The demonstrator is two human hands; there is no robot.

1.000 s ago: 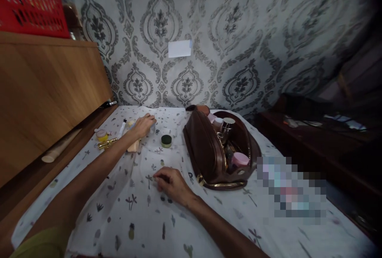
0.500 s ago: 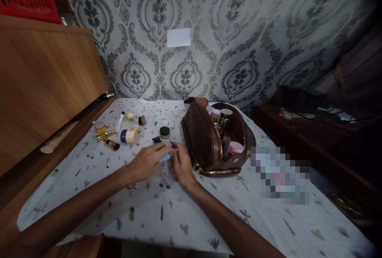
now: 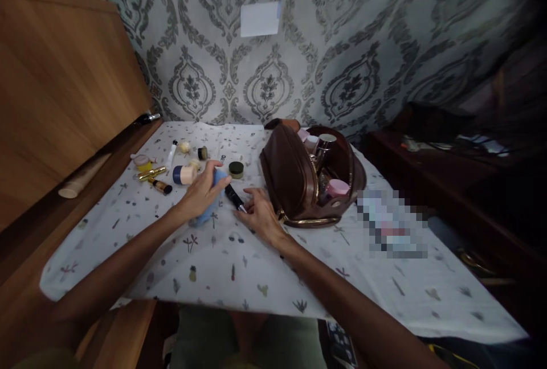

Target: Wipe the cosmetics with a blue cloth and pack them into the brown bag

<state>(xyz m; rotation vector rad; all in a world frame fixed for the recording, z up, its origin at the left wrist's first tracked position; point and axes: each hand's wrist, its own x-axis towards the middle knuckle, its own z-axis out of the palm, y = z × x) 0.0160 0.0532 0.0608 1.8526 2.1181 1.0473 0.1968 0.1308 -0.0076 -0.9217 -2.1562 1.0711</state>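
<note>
My left hand (image 3: 197, 195) holds a light blue cloth (image 3: 208, 209), its thumb and fingers apart over the cloth's upper part. Between my two hands lies a black tube (image 3: 234, 197) with a silver end, on the patterned tablecloth (image 3: 256, 278). My right hand (image 3: 261, 216) is open beside that silver end, with thumb and forefinger spread; whether they touch it I cannot tell. Just beyond the tube stands a dark-lidded jar (image 3: 236, 169). To the right is an open brown cosmetic bag (image 3: 286, 172), holding a silver-capped bottle (image 3: 325, 144) and a pink-lidded jar (image 3: 337, 188).
Left of my hands lie a navy and peach container (image 3: 184, 175), a gold tube (image 3: 152, 173), a small dark-capped bottle (image 3: 160, 187) and a white tube (image 3: 171, 154). A wooden cabinet (image 3: 64, 95) borders the left side. A blurred-out item (image 3: 391, 224) lies right of the bag.
My hands have moved apart, the left one up and leftward. The blue cloth now shows much more, and the black tube lies in plain view between the hands. The camera has tilted down.
</note>
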